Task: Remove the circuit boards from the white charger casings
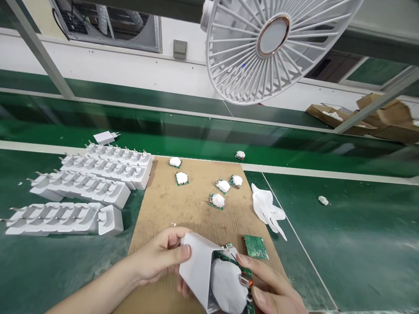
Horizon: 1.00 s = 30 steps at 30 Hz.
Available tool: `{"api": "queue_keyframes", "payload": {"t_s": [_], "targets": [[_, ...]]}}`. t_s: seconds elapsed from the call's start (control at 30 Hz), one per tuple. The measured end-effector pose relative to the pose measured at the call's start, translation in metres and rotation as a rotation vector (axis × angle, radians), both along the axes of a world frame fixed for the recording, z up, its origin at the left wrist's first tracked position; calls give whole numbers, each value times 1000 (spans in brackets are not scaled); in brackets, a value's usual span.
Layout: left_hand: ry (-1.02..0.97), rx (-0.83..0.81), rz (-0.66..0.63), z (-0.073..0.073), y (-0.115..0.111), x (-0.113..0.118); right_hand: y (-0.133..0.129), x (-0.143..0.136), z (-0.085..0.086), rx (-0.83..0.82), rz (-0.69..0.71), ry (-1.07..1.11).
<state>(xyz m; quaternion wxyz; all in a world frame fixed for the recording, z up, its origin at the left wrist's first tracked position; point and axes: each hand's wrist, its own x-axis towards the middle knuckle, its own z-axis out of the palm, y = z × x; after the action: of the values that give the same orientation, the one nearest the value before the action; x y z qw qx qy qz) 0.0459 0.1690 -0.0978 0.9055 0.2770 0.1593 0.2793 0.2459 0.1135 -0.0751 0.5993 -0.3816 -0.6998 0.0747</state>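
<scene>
Head view: the case (198, 261) is white and smooth, with flat sides and an open end to the right. One green board (248, 271) with a big white lump (229, 285) and a metal port sits partly in that end. Both are near, over the brown mat (196, 174), between the hands. The left hand (168, 257) grips the case; the right hand (271, 285) pinches the board's right edge. How deep the board goes is hard to see, and its near end is cut off.

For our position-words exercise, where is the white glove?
In the head view, the white glove lies right of centre, at the right edge of the brown board, beyond the green circuit board near the right hand.
</scene>
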Motion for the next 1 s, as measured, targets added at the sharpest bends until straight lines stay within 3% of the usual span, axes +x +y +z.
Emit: {"api": "queue_keyframes", "payload": {"t_s": [0.43, 1.0], "targets": [[24, 1, -1, -1, 1, -1, 6, -5, 1, 100, -24, -9], [60, -1, 14, 1, 2, -2, 2, -1, 3, 38, 9, -49]]}}
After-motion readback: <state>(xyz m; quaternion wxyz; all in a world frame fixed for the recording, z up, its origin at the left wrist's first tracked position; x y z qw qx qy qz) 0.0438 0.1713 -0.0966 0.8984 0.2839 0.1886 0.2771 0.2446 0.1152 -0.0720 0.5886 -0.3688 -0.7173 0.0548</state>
